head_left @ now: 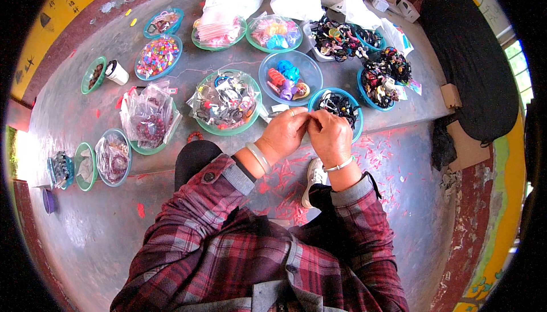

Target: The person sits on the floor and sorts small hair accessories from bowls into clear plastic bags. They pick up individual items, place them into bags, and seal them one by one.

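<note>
My left hand [283, 133] and my right hand [332, 136] meet at the fingertips in front of me, both closed in a pinch. Whatever lies between the fingers is too small or hidden to make out. Just beyond my right hand is a blue basin [360, 121] of black hair ties [337, 105]. A clear blue basin [265, 75] with bright blue, coral and purple bundles [289, 74] sits past my fingertips. To the left of my left hand, a green basin [203, 123] holds small bagged accessories [224, 98].
Several more basins stand around, including one of colourful beads [157, 56] and one of bagged bracelets [149, 119]. A white paper cup [117, 72] stands at the left. Red scraps [379, 155] litter the lower floor past a step. A black padded seat [470, 61] is at the right.
</note>
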Demonstrator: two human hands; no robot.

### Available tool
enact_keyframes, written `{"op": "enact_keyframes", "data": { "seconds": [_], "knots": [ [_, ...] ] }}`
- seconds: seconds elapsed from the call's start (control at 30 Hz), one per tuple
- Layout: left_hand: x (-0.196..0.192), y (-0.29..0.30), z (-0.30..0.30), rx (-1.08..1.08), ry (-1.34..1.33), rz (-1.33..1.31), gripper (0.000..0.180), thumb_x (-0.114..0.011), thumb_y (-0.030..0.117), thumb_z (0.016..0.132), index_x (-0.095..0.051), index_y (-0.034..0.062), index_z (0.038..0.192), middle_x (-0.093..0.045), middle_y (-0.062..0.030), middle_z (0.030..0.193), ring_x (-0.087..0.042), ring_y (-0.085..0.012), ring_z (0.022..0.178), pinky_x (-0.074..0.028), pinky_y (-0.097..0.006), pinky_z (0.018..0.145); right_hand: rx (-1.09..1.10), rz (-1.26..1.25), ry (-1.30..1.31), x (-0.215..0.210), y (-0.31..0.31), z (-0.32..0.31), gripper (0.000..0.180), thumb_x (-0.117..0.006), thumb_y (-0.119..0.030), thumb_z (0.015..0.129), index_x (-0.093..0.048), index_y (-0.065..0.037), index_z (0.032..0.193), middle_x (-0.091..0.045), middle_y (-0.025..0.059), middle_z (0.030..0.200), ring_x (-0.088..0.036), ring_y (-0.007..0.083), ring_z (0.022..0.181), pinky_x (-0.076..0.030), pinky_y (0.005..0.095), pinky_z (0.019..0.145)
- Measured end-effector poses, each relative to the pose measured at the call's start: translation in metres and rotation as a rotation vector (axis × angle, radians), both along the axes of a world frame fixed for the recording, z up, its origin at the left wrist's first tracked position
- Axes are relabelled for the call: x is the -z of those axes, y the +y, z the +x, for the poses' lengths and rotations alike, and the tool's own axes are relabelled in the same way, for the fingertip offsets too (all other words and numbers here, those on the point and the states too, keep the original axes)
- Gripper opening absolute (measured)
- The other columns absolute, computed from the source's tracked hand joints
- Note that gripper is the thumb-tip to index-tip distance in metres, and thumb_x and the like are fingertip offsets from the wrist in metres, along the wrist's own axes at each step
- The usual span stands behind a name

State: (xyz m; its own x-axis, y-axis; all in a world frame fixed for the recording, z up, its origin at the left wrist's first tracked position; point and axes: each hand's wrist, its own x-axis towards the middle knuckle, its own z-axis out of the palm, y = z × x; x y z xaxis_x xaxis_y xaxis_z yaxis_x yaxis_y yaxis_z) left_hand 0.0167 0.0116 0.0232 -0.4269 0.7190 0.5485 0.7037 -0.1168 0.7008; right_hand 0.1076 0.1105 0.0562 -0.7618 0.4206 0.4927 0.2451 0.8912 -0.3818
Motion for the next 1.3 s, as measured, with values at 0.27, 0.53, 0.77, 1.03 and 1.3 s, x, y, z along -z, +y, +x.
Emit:
{"op": "enact_keyframes", "data": {
  "seconds": [0.27, 0.53, 0.77, 1.03, 1.3],
  "knots": [
    [0.013, 0.005, -0.003, -0.036, -0.092, 0.020, 0.020, -0.053, 0.001, 0.077, -0.059, -0.0005, 0.096, -0.061, -0.0165, 0.094, -0.059, -0.0316, 0.087, -0.048, -0.035, 0.074, 0.025, -0.171, -0.048, -0.002, 0.000, 0.000, 0.007, -0.059, -0.014, 0.070, -0.059, -0.008, 0.073, -0.061, 0.0127, 0.067, -0.059, 0.0305, 0.063, -0.044, 0.0399, 0.061],
    [0.011, 0.004, 0.000, -0.009, -0.075, -0.025, 0.022, -0.054, 0.000, 0.076, -0.058, 0.0002, 0.097, -0.060, -0.0161, 0.095, -0.059, -0.0317, 0.088, -0.048, -0.035, 0.075, 0.006, -0.001, -0.093, 0.004, 0.003, 0.000, 0.008, -0.058, -0.015, 0.072, -0.057, -0.007, 0.070, -0.059, 0.0130, 0.062, -0.059, 0.0298, 0.061, -0.043, 0.0402, 0.059],
    [0.010, 0.003, 0.000, 0.033, -0.061, -0.007, 0.023, -0.054, 0.000, 0.076, -0.057, 0.0003, 0.098, -0.060, -0.0163, 0.096, -0.058, -0.0323, 0.088, -0.047, -0.036, 0.076, 0.031, 0.030, -0.063, 0.001, 0.002, 0.001, 0.007, -0.058, -0.014, 0.071, -0.057, -0.008, 0.067, -0.059, 0.0116, 0.063, -0.059, 0.0291, 0.061, -0.043, 0.0395, 0.059],
    [0.012, 0.007, -0.002, 0.000, -0.187, 0.043, 0.014, -0.054, 0.005, 0.077, -0.061, 0.0011, 0.089, -0.061, -0.0165, 0.087, -0.059, -0.0329, 0.079, -0.048, -0.035, 0.069, 0.043, -0.211, -0.009, -0.001, 0.004, 0.001, 0.006, -0.060, -0.012, 0.067, -0.062, -0.008, 0.070, -0.061, 0.0108, 0.065, -0.060, 0.0284, 0.060, -0.045, 0.0363, 0.055],
    [0.012, 0.004, -0.007, 0.077, -0.504, -0.084, 0.021, -0.054, 0.010, 0.084, -0.061, -0.0029, 0.099, -0.065, -0.0117, 0.086, -0.062, -0.0139, 0.076, -0.048, -0.025, 0.067, -0.006, -0.828, 0.050, 0.012, 0.026, 0.002, 0.008, -0.060, -0.007, 0.069, -0.065, -0.003, 0.074, -0.060, 0.0034, 0.060, -0.054, 0.0093, 0.053, -0.041, 0.0229, 0.048]
  ]
}}
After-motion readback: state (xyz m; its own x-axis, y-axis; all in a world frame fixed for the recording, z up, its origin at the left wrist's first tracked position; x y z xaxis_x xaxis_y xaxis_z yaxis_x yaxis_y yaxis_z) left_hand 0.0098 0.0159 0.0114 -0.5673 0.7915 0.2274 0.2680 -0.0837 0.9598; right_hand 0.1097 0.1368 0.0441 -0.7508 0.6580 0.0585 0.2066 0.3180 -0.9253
